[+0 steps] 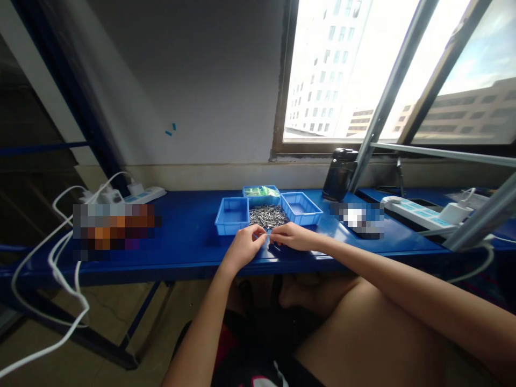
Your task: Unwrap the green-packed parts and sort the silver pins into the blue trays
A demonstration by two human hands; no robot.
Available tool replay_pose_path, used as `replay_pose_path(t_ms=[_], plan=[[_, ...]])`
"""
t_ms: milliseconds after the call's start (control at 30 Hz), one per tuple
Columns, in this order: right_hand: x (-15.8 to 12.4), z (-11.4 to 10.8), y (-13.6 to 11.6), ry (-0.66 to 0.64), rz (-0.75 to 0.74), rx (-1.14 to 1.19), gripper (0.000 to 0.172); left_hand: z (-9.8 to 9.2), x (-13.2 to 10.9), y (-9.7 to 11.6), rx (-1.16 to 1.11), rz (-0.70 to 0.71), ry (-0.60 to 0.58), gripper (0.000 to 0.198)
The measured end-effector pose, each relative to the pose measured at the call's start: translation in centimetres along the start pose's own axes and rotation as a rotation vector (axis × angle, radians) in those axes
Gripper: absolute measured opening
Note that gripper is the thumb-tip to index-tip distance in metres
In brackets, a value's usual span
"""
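Observation:
My left hand [248, 244] and my right hand [293, 237] are close together over the front of the blue table. The fingertips of both are pinched, almost touching. Whatever lies between them is too small to make out. Just beyond my fingers is a heap of small, slender silver metal pieces [267, 216]. A blue plastic bin [233, 217] stands left of the heap, and a second blue bin [302, 210] sits tilted round to its right. Behind the heap, a third blue bin [261, 199] holds green-and-clear plastic packaging [262, 191].
White power strips stand at both sides, the right one [419, 214] near a metal post [387, 102]. White cables [56, 269] hang over the table's left edge. A black container [339, 174] stands by the window. Blurred items lie left and right.

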State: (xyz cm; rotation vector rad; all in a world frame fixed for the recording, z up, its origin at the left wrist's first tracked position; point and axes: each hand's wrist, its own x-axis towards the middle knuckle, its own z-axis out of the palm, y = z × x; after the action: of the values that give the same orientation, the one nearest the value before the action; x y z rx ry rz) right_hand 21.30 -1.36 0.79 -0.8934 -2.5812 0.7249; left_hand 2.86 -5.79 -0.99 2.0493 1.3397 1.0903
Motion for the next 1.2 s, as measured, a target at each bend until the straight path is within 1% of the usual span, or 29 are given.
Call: replay_pose_path(t_ms=[133, 333, 467, 533, 733, 833, 1033, 1200], plan=[[0.1, 0.7, -0.4, 0.066, -0.003, -0.04, 0.036, -0.1, 0.0, -0.1, -0.043, 0.003, 0.004, 0.019], [0.4, 1.5, -0.1, 0.141, -0.038, -0.092, 0.039, -0.2, 0.2, -0.3, -0.113, -0.023, -0.002, 0.022], [0.3, 1.9, 0.0, 0.217, -0.012, -0.072, 0.039, -0.2, 0.4, -0.5, -0.14, -0.015, -0.011, 0.022], [0.2, 2.1, 0.1, 0.234, 0.007, -0.052, 0.039, -0.2, 0.4, -0.4, -0.149, -0.014, -0.024, 0.021], [0.1, 2.0, 0.2, 0.216, 0.032, -0.016, 0.033, -0.5, 0.0, 0.1, -0.109, -0.011, -0.02, 0.015], [-0.2, 1.5, 0.0, 0.211, 0.057, 0.032, 0.034, -0.5, 0.0, 0.0, -0.118, -0.02, -0.026, 0.013], [-0.8, 0.3, -0.7, 0.187, 0.094, 0.121, 0.035, -0.2, 0.1, -0.4, -0.125, -0.003, -0.053, 0.016], [-0.8, 0.6, -0.1, 0.207, 0.088, 0.189, 0.029, 0.0, 0.4, -0.4, -0.058, 0.024, -0.083, 0.017]])
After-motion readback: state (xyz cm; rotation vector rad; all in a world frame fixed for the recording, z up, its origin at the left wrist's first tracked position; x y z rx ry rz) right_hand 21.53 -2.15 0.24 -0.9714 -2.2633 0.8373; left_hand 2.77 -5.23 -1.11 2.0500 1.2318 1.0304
